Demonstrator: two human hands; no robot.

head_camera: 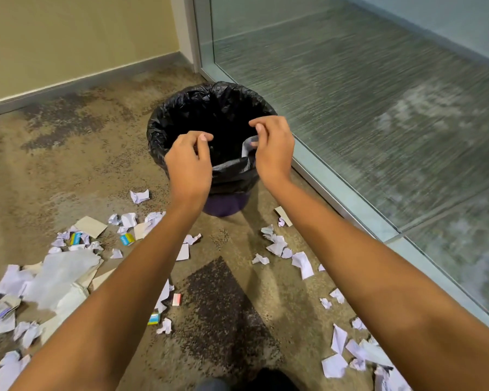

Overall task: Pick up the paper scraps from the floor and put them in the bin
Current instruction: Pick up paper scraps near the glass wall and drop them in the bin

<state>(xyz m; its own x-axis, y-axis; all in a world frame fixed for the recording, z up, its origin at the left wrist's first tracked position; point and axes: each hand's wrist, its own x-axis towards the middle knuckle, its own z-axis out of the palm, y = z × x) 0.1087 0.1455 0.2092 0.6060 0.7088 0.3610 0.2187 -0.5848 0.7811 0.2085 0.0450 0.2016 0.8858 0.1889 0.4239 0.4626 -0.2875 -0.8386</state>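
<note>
Right hand (274,150) pinches a paper scrap (247,146) over the bin (181,108). Left hand (188,162) is curled, apparently empty. Risk: released this near the rim, the scrap could drop outside. Loose scraps (277,244) litter the floor (68,165).

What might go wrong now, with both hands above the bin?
1. The paper scrap at the right hand hangs close to the near rim of the bin; dropped there, it may fall outside.
2. The loose liner fold below it might catch falling scraps.
</note>
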